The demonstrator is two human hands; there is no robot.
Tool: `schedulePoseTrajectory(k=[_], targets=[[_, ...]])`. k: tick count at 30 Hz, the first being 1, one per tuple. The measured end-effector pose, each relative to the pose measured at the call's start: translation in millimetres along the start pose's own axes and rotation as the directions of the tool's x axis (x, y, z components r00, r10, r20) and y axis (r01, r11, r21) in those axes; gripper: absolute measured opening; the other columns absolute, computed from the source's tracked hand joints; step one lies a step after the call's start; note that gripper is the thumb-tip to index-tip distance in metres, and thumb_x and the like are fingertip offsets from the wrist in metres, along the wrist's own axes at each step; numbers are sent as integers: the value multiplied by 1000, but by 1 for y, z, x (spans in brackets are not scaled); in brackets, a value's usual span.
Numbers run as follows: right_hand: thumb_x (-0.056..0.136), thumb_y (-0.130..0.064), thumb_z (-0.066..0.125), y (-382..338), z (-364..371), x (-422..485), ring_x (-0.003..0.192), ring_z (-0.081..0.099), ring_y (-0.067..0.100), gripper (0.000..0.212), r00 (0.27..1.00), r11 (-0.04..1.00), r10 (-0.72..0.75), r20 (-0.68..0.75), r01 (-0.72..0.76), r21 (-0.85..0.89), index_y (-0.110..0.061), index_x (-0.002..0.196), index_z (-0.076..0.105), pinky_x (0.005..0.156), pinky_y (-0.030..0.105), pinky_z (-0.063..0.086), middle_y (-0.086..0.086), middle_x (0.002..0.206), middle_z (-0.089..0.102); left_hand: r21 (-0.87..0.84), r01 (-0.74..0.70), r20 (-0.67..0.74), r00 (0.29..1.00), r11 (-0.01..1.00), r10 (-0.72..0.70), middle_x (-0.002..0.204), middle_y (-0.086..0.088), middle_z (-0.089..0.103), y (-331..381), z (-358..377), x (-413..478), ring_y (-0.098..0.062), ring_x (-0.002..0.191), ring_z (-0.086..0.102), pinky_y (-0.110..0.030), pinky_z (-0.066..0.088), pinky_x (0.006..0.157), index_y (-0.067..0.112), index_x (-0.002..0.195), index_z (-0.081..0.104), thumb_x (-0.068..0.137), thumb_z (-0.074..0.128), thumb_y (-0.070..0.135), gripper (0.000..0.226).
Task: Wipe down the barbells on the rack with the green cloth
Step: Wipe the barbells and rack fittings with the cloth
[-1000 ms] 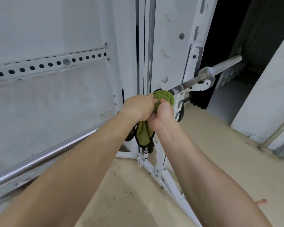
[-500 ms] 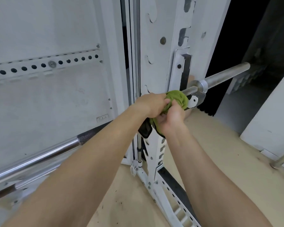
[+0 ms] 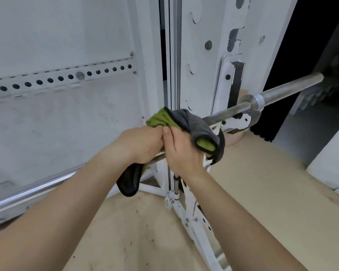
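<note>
Both hands, left hand [image 3: 139, 143] and right hand [image 3: 181, 151], have fingers clamped on the green cloth [image 3: 186, 124] wrapped around the barbell [image 3: 227, 112].

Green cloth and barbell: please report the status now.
Left hand and right hand both shut on green cloth, wrapped around barbell. White rack upright close behind; sleeve end unwiped.

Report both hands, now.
Left hand: closed on the green cloth, wrapped around the barbell.
Right hand: closed on the same cloth.
</note>
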State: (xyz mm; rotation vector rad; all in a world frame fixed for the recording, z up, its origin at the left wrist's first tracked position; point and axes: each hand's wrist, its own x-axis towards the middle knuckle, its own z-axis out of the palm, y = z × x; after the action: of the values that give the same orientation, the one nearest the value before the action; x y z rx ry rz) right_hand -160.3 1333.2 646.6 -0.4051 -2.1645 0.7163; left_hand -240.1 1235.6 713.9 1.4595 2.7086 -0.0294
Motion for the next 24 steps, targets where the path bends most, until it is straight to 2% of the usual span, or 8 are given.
schedulePoseTrajectory(k=[3,7,11,14,16,19,22,24], targets=[[101,-45,27,42,-32,38,80,63,19,42,989,961,-32,143,69,-268,-22,90,61,70,34,48,-4,85,68,76,-36,-76,996,997,41,74,1,49,25,4,35,-18,61,48,-40,49,64,11,102,47,104,36,25,18],[103,-41,29,94,-70,66,80,66,33,42,997,816,-54,61,79,-573,-17,87,61,56,33,36,7,89,71,56,-51,-134,989,997,58,74,1,50,74,8,92,-17,59,46,-37,40,57,11,113,45,101,42,21,16],[104,-32,32,106,-86,63,84,66,32,37,1000,793,-9,-12,0,-610,-15,96,63,64,35,40,9,97,72,66,-86,-145,985,994,95,86,-1,52,107,3,116,-26,76,55,-39,42,63,11,111,43,96,43,12,15],[102,-35,38,81,-83,54,99,65,35,36,991,910,131,-2,-121,-396,-15,116,64,77,38,47,10,111,71,20,-102,-150,983,995,104,82,-1,53,91,5,101,-29,78,60,-41,49,65,16,99,41,98,40,22,6],[100,-37,44,65,-80,52,107,63,32,36,979,958,191,73,-170,-230,-22,128,62,87,38,47,6,117,71,19,-68,-136,988,998,70,86,-2,56,74,6,86,-28,78,60,-42,51,68,19,93,41,101,35,33,18],[95,-36,50,58,-92,55,110,61,23,38,989,990,101,104,-89,-111,-31,131,59,92,37,50,-5,118,70,55,-50,-198,978,997,60,89,1,54,63,11,70,-24,79,59,-38,47,63,20,97,45,103,29,44,30],[91,-34,51,86,-117,75,112,57,28,44,997,904,-76,4,71,-421,-23,133,59,93,41,46,1,118,69,45,-59,-312,947,997,70,92,1,53,77,14,71,-26,83,59,-40,50,64,18,112,48,105,33,37,25],[89,-35,50,114,-137,89,110,58,31,46,997,825,-82,10,73,-561,-18,129,62,95,42,45,5,117,68,-39,-95,-469,881,995,65,100,-2,57,93,16,83,-27,88,60,-43,53,69,23,131,47,105,38,29,28]])
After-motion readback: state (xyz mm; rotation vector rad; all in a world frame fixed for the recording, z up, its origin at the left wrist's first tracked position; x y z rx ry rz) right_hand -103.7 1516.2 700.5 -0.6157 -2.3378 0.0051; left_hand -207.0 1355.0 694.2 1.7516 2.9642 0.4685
